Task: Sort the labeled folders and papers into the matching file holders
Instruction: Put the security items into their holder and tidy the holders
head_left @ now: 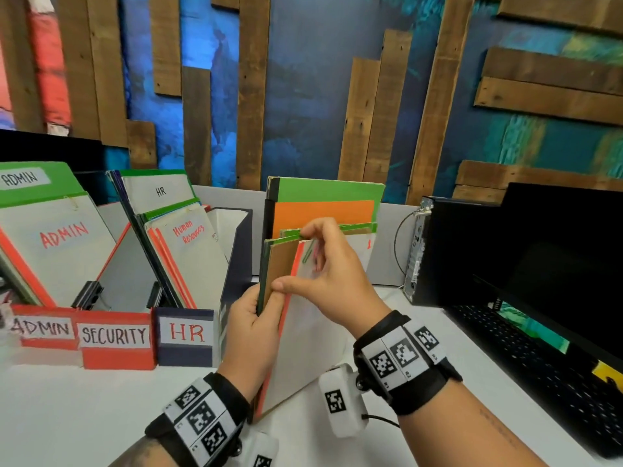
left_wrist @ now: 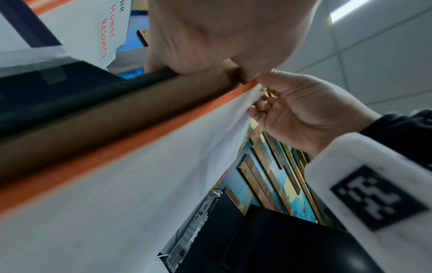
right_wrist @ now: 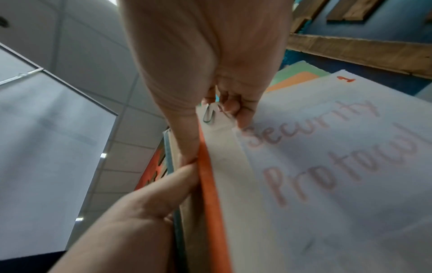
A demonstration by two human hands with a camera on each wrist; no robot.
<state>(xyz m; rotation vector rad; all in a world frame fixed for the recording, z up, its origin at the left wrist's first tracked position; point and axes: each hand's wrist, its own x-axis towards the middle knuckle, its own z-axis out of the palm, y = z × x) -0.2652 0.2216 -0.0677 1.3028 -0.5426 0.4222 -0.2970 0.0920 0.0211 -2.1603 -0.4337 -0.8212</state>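
— What's nearest?
— The left hand [head_left: 251, 335] grips the spine edge of an upright stack of folders [head_left: 296, 332] standing on the white worktop [head_left: 84, 416]. The right hand [head_left: 332, 278] pinches the paper clip [head_left: 307, 251] on its front sheet, marked "Security Protocol" [right_wrist: 327, 157].
— And around it?
— At the left edge stand the ADMIN holder [head_left: 43, 326], SECURITY holder [head_left: 114, 338] and HR holder [head_left: 185, 335]. More folders [head_left: 323, 197] stand behind the hands, blocked in part. A black computer [head_left: 526, 264] fills the right edge.
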